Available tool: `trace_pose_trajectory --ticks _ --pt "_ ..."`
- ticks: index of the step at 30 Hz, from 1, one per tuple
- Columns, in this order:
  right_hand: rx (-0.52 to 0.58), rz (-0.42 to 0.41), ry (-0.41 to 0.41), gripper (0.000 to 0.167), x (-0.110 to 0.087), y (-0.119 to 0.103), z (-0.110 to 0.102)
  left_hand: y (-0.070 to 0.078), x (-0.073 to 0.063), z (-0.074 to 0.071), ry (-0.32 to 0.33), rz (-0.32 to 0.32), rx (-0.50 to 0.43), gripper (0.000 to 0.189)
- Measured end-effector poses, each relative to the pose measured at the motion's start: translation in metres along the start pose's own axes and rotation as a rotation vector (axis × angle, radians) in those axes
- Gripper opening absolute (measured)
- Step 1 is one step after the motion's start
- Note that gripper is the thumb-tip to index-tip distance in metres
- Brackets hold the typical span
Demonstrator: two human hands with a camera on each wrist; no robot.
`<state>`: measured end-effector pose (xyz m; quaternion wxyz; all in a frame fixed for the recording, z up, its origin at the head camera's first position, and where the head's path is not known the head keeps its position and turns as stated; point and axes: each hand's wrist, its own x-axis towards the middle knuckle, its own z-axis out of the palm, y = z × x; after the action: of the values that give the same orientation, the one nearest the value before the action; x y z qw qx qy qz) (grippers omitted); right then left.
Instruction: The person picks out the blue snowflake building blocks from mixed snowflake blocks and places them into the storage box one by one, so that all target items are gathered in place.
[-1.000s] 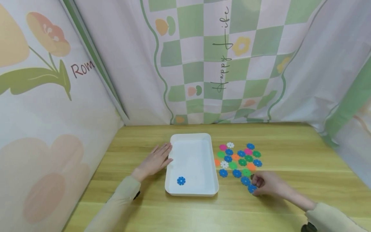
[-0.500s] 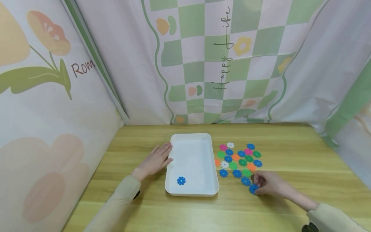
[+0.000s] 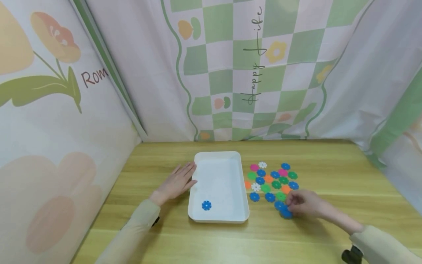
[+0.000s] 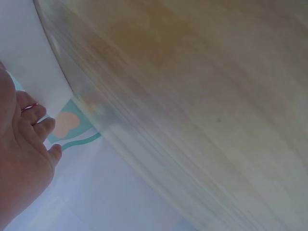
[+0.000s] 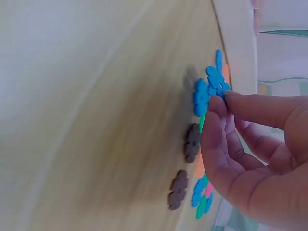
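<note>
My right hand [image 3: 306,203] pinches a blue flower-shaped plastic disc [image 5: 216,77] between thumb and index finger, tilted up off the table. In the head view it overlaps another blue disc [image 3: 279,205] on the table. My left hand [image 3: 175,185] lies against the left side of a white rectangular tray [image 3: 219,179], fingers extended and fingertips at the rim. One blue disc [image 3: 206,205] lies flat in the tray's near left corner. In the left wrist view, the left hand's fingers [image 4: 34,114] appear lightly bent beside the tray's white wall [image 4: 36,57].
Right of the tray, several flower-shaped discs [image 3: 276,184] in blue, green, orange, pink and white lie spread on the wooden table [image 3: 343,176]. Two brown discs [image 5: 192,143] show below the right hand in the right wrist view. A patterned curtain [image 3: 217,80] hangs behind the table.
My right hand has lifted the blue disc from the near edge of the group and moved it slightly up and left. The left hand and tray stay put.
</note>
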<state>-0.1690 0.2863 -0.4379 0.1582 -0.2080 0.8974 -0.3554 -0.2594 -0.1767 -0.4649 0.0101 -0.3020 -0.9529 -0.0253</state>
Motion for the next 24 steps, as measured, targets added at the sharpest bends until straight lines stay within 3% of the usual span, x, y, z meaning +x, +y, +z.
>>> trace_pose_trajectory --ticks 9,24 --pt "0.126 -0.012 -0.033 0.013 0.023 -0.024 -0.007 0.001 0.000 -0.002 -0.002 0.003 0.011 0.066" --pt "0.131 0.050 -0.047 0.010 0.089 -0.080 0.003 0.001 0.000 -0.001 -0.012 -0.005 0.020 0.065"
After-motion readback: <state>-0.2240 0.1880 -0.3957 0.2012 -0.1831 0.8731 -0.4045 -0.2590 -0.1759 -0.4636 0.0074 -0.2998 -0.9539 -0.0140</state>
